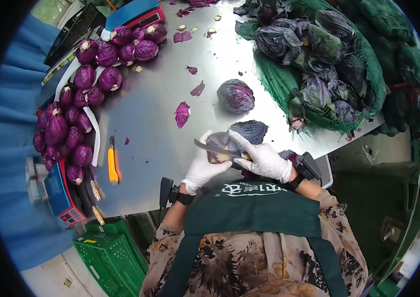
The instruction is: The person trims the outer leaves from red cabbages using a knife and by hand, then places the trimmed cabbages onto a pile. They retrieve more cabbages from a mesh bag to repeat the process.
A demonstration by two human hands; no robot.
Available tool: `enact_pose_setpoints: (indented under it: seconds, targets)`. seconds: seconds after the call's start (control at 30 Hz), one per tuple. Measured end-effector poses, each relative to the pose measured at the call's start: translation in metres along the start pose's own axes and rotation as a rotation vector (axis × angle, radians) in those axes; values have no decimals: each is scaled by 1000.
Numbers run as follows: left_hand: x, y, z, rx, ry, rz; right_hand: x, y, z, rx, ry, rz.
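White lettering point(254, 188) on the dark green apron point(252, 215).
The large characters are Chinese, seen upside down, with a ® sign point(217, 195) at one end; the Latin letters beside them are too small for sure reading. One pale label point(73, 216) on the blue-and-red case point(56, 190) bears unreadable dark print.

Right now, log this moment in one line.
left grip: gloved, holding cabbage | right grip: gloved, holding knife, seen across cabbage | orange cutter: lying on table

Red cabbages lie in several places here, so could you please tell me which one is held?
The red cabbage with the knife blade across it, gripped by the gloved left hand; no other visible cabbage is gripped.
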State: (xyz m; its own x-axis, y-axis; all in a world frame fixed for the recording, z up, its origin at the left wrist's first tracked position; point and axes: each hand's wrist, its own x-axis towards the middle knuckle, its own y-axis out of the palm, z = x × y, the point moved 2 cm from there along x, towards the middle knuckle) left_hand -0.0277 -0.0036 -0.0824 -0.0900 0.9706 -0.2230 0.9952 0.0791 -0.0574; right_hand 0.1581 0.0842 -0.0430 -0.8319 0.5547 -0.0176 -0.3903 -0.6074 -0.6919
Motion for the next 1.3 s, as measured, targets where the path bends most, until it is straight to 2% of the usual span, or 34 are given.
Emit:
enact_pose_setpoints:
  seconds: [0.03,0.1,0.17,0.4,0.5,0.57,0.7,0.77,0.8,0.83,0.9,0.93,1.0,1.1,1.13,1.17,1.23,1.27,1.3]
  targets:
    - [0,1,-3,28,-15,2,3,2,0,-18,-60,0]
    - [0,1,-2,52,-29,2,9,5,-4,-43,-38,69]
    - [2,-1,3,81,-16,21,12,6,-6,-115,-209,-16]
    - [6,2,4,134,35,7,12,1,3,-143,-63,98]
    - [6,2,6,-27,-23,35,12,5,0,-173,-32,63]
    - [10,0,11,112,18,-12,13,4,-3,-46,62,-2]
    - [8,3,-5,193,-3,-22,16,16,-14,115,59,-124]
    - [4,7,-13,328,50,-99,15,21,-24,419,-38,-278]
    - [0,8,-9,326,49,-95,15,27,-32,784,91,-276]
    - [-2,6,-3,303,60,-108,12,21,-31,778,90,-277]
    - [-4,2,3,280,75,-127,6,15,-31,896,472,-88]
    - [-7,0,5,197,66,-108,6,18,-27,896,470,-83]
    - [-14,-6,16,44,32,-92,6,23,-11,760,70,-151]
    - [-18,-6,19,-113,-44,-191,2,17,17,619,86,18]
    - [-19,-6,16,-83,-74,-228,-1,18,19,479,84,40]
    - [-22,-7,15,-83,-79,-239,-1,22,15,484,79,51]
    - [-25,-7,13,-214,-79,-161,-3,25,2,713,65,-132]
    - [-23,-8,12,-157,-25,-154,-8,15,-4,905,339,-82]
    - [-24,-11,12,-160,-21,-154,-9,13,-21,918,370,-265]
